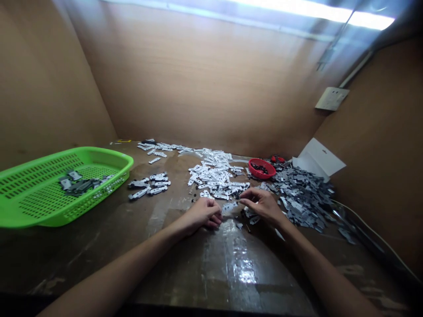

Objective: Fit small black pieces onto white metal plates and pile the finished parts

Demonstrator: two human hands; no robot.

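My left hand [205, 213] rests on the table with its fingers curled closed; whatever they hold is hidden. Just right of its fingertips is a flat light-grey plastic part [229, 206], between both hands. My right hand [261, 204] bends inward over the other end of that part, thumb and forefinger close together in a pinch. Something small and dark shows at those fingertips, too small to name. Under and beside the right hand lie a few grey-white pieces [254, 219] and a thin pin-like piece [248, 229]. White car-shaped parts [211, 174] are heaped just beyond my hands.
At left stands a green perforated basket [127, 165] containing grey parts. Several white parts with black wheels [158, 190] lie beside it. A red bowl [269, 175] holds small black pieces. A large grey parts pile [302, 193] and a white card [319, 158] are at right.
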